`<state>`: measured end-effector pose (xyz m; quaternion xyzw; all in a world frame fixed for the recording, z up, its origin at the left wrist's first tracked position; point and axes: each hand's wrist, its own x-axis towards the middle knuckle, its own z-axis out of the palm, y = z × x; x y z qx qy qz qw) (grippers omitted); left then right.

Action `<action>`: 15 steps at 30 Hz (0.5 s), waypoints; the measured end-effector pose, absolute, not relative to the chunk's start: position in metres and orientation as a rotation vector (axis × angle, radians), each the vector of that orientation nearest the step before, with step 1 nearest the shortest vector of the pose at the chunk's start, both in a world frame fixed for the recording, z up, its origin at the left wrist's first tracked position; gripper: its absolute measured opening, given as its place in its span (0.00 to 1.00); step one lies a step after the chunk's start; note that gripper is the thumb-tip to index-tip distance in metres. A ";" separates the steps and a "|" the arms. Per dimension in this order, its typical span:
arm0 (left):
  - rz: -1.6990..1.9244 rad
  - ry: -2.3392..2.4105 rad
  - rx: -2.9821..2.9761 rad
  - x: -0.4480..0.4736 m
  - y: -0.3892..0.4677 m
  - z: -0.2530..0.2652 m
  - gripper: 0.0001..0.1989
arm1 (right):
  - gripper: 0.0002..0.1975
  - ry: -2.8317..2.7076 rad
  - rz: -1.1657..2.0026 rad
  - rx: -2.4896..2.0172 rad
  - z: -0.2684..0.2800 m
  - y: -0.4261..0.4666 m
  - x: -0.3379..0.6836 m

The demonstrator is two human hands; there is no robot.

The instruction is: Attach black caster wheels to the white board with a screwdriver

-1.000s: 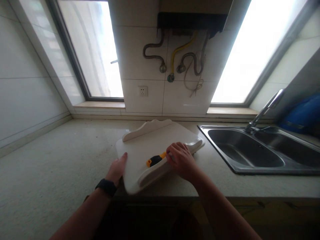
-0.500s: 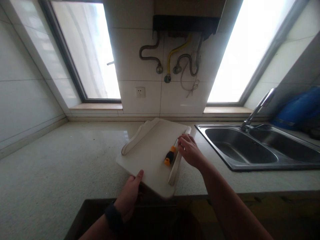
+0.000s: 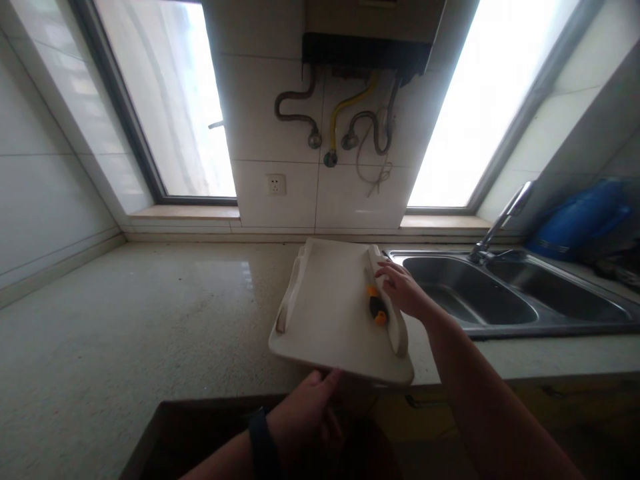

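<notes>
A white board (image 3: 333,300) with a raised rail along each side lies at the counter's front edge. My left hand (image 3: 307,403), a dark band on its wrist, holds the near edge, thumb at the rim and other fingers lower down, partly in shadow. My right hand (image 3: 403,287) is closed over the right rail (image 3: 395,323), fingertips on its inner side. Beside that rail, on the board, rests a screwdriver (image 3: 379,308) with an orange and black handle, its shaft pointing away from me. Neither hand appears to grip the screwdriver.
A double steel sink (image 3: 470,330) with a faucet (image 3: 505,217) sits to the right, a blue container (image 3: 575,220) behind it. Pipes (image 3: 333,123) hang below a wall unit (image 3: 367,50). The speckled counter (image 3: 150,320) extends left.
The board has turned and shifted right, its rails now pointing more straight away from me. The screwdriver now lies closer to the right rail. Both hands moved right with the board.
</notes>
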<state>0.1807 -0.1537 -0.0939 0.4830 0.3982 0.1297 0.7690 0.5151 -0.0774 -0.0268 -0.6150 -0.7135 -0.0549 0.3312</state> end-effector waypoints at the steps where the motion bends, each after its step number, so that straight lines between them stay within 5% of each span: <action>1: 0.220 0.829 1.071 0.178 -0.154 -0.088 0.30 | 0.14 -1.826 -0.151 -1.623 -0.026 -0.082 0.517; 4: 0.185 0.737 1.209 0.158 -0.146 -0.067 0.26 | 0.22 -1.686 -0.184 -1.679 -0.031 -0.112 0.509; 9: 1.078 1.142 1.740 0.119 -0.103 -0.045 0.18 | 0.40 -1.388 0.060 -1.829 -0.069 -0.181 0.467; 12: 1.097 1.216 1.873 0.118 -0.077 -0.055 0.38 | 0.40 -1.300 0.147 -1.890 -0.091 -0.205 0.444; 15: 0.956 1.082 1.791 0.135 -0.069 -0.075 0.46 | 0.36 -1.217 0.252 -1.883 -0.095 -0.213 0.435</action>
